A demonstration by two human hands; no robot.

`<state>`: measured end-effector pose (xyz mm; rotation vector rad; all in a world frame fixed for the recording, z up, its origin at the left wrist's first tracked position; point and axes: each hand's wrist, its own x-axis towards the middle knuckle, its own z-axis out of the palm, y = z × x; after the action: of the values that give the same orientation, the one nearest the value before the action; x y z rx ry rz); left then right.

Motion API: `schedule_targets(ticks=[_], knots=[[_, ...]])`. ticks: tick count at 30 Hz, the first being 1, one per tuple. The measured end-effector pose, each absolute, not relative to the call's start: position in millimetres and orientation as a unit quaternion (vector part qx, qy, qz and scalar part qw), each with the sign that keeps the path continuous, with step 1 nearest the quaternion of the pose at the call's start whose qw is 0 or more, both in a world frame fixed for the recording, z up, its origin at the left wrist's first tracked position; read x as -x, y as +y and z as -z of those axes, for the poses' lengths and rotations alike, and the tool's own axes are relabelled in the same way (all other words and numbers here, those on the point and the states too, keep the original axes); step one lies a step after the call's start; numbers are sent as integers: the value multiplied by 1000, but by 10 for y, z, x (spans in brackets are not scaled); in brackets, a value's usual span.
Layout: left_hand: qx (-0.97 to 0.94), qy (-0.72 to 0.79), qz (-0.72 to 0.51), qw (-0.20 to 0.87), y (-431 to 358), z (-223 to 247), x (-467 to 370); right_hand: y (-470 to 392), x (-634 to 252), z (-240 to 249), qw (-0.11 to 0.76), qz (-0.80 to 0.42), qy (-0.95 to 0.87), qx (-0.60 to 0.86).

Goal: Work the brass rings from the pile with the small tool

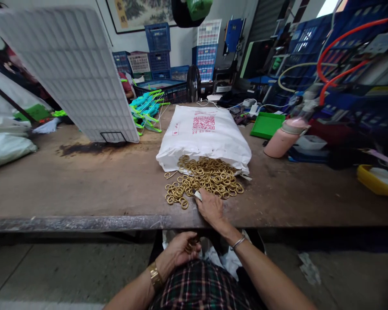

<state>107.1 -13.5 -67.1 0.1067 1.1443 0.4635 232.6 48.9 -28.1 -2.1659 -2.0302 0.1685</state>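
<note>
Many brass-coloured rings spill from the open near end of a white sack with a red printed code, onto the brown table. My right hand reaches over the table edge to the near side of the pile, its fingers bent at the rings; a small white wrapping shows on one finger. Whether it grips a ring cannot be made out. Below the table edge, over my lap, my left hand is curled palm up around several rings. A gold watch is on the left wrist, a bangle on the right.
A white ribbed panel leans at the left of the table, beside teal and green plastic frames. To the right are a green tray, a pink bottle and a yellow tray. Blue crates stand behind.
</note>
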Motion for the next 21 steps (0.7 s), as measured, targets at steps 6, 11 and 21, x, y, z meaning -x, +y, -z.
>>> schedule_targets(ticks=[6, 11, 21], knots=[[-39, 524, -261, 810, -160, 775, -1056, 507, -2301, 379, 78, -45, -675, 732], [-28, 519, -282, 806, -176, 822, -1032, 494, -2299, 364, 87, -45, -669, 737], [-54, 530, -292, 795, -264, 736, -1016, 489, -2541, 391, 259, -155, -645, 702]])
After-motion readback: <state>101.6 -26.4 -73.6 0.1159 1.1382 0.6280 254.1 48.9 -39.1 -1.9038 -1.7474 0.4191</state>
